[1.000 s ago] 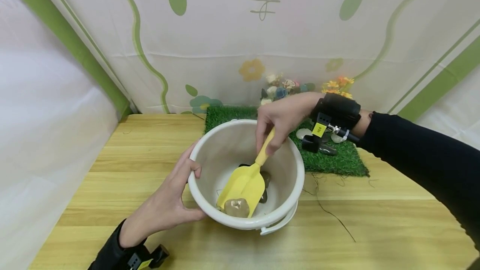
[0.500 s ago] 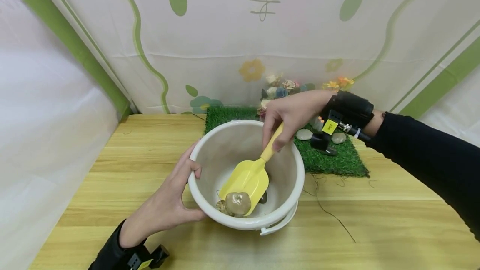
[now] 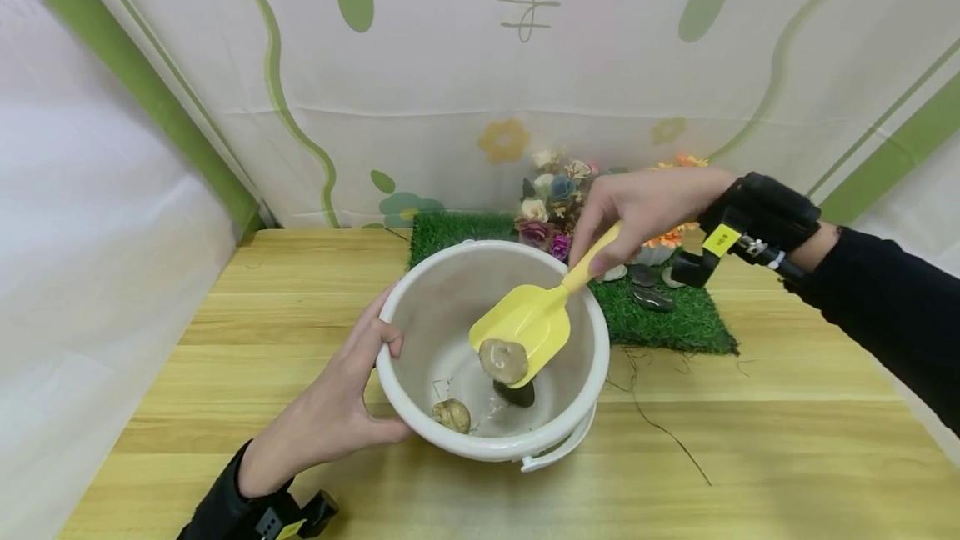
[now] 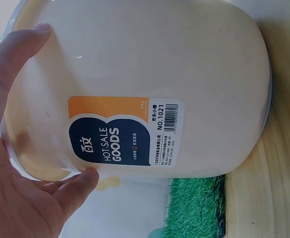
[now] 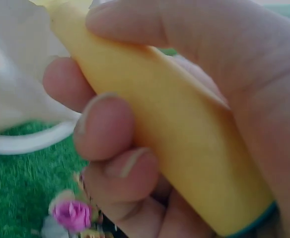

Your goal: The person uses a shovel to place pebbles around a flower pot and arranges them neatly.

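Observation:
A white bucket (image 3: pixel 600 340) stands on the wooden table. My left hand (image 3: pixel 330 411) grips its left rim, fingers curled over the edge and thumb against the outer wall. In my right hand (image 3: pixel 641 207) is a yellow toy shovel (image 3: pixel 543 315), held by its handle, which fills the palm in the right wrist view. On the blade, inside the bucket's mouth, rests a beige stone (image 3: pixel 503 361). A tan stone (image 3: pixel 452 415) and a dark stone (image 3: pixel 516 394) lie on the bucket's floor, the dark one partly hidden by the blade.
Behind the bucket lies an artificial grass mat (image 3: pixel 667 327) bearing several stones, a dark one (image 3: pixel 651 299) among them. Artificial flowers (image 3: pixel 551 198) stand at its back, near a printed curtain (image 3: pixel 420 65). The bucket's handle (image 3: pixel 558 452) hangs at the front right.
My right hand has moved right and raised the shovel with the beige stone on it, away from the bucket's front wall. The tan and dark stones now show more. My left hand has stayed put.

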Tool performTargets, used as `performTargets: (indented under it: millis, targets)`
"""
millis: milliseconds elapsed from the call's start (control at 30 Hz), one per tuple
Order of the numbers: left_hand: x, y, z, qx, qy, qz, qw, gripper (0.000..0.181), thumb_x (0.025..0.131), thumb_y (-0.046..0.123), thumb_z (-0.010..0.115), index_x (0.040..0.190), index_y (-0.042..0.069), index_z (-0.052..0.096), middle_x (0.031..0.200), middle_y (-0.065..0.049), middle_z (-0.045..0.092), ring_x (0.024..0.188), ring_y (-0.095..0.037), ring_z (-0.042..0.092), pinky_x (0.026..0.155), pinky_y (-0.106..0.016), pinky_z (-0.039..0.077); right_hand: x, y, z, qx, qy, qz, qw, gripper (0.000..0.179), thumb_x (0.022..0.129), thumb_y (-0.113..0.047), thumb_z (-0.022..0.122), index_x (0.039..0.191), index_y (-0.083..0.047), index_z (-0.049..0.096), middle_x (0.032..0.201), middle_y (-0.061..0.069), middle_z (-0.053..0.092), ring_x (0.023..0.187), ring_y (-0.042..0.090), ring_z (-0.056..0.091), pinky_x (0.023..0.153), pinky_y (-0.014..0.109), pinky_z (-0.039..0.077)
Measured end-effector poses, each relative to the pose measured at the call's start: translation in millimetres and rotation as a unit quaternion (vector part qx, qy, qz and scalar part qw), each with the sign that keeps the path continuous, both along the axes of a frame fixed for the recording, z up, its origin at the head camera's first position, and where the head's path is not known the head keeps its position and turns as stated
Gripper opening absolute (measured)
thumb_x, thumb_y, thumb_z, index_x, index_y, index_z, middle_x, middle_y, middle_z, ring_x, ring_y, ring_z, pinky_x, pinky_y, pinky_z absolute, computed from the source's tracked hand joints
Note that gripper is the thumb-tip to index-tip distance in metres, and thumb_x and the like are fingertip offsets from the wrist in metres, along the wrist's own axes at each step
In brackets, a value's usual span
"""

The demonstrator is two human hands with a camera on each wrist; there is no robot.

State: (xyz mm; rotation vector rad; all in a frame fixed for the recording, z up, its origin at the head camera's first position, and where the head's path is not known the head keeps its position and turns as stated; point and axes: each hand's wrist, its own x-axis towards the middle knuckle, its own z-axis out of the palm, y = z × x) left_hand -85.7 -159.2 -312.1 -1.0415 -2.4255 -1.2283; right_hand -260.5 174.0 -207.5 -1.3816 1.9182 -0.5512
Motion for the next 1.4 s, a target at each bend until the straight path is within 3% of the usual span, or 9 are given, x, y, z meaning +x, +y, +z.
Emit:
performTargets:
  millis: [133,367,600,733,1000,1400]
  targets:
    - [-3.2,-3.5,-7.3,-0.004,-0.003,0.004,1.0,0.058,0.055,0.014,0.08,0.091,0.007,0.034,0.15,-0.015,0.013,0.131,-0.032,0.023,0.086,-0.049,0.042,-6.2,24,-1.6,-0.02,-0.013,-0.021,0.9995,0.022,0.09,-0.012,0.057,0.109,-0.019,0.067,0.077,0.001,0.065,0.048,0.017,0.046,0.043,0.031,0.043]
    - [-14.3,-11.1,-29.0,-0.007,0.004,0.0,1.0,0.062,0.054,0.02,0.081,0.092,0.01,0.035,0.151,-0.011,0.01,0.132,-0.03,0.023,0.085,-0.048,0.043,-12.9,67,-5.1,-0.048,0.003,-0.074,0.9961,0.026,0.088,-0.003,0.057,0.111,-0.013,0.066,0.074,0.002,0.062,0.051,0.017,0.048,0.044,0.031,0.045]
    - [-3.7,-3.4,-6.8,-0.001,-0.008,-0.002,1.0,0.059,0.055,0.012,0.079,0.091,0.008,0.033,0.15,-0.015,0.012,0.13,-0.033,0.025,0.084,-0.05,0.044,-10.5,117,-12.1,-0.05,0.01,-0.166,0.9848,0.025,0.088,-0.001,0.056,0.111,-0.008,0.065,0.071,0.005,0.06,0.05,0.019,0.046,0.043,0.032,0.043]
    - [-0.7,-2.1,-1.1,0.001,-0.014,-0.002,0.9999,0.058,0.054,0.009,0.078,0.091,0.007,0.033,0.149,-0.02,0.013,0.129,-0.037,0.026,0.083,-0.05,0.044,-7.0,147,-23.0,-0.054,0.01,-0.211,0.976,0.027,0.089,0.0,0.054,0.113,-0.006,0.063,0.073,0.007,0.06,0.051,0.019,0.047,0.043,0.031,0.042]
    - [0.6,-2.7,-0.3,0.01,0.002,-0.003,0.9999,0.06,0.052,0.007,0.079,0.09,0.008,0.032,0.147,-0.023,0.015,0.128,-0.041,0.026,0.083,-0.052,0.043,0.1,201,-48.2,-0.063,-0.008,-0.263,0.9627,0.028,0.092,0.001,0.048,0.117,-0.001,0.059,0.079,0.01,0.063,0.056,0.02,0.05,0.05,0.032,0.045]
    - [1.1,-3.9,-0.3,0.0,-0.005,0.006,1.0,0.058,0.054,0.009,0.079,0.09,0.007,0.033,0.148,-0.021,0.014,0.129,-0.038,0.026,0.085,-0.05,0.043,2.7,273,-103.3,-0.064,-0.065,-0.332,0.9388,0.029,0.095,-0.001,0.043,0.12,0.009,0.051,0.092,0.013,0.062,0.062,0.025,0.046,0.054,0.035,0.046]
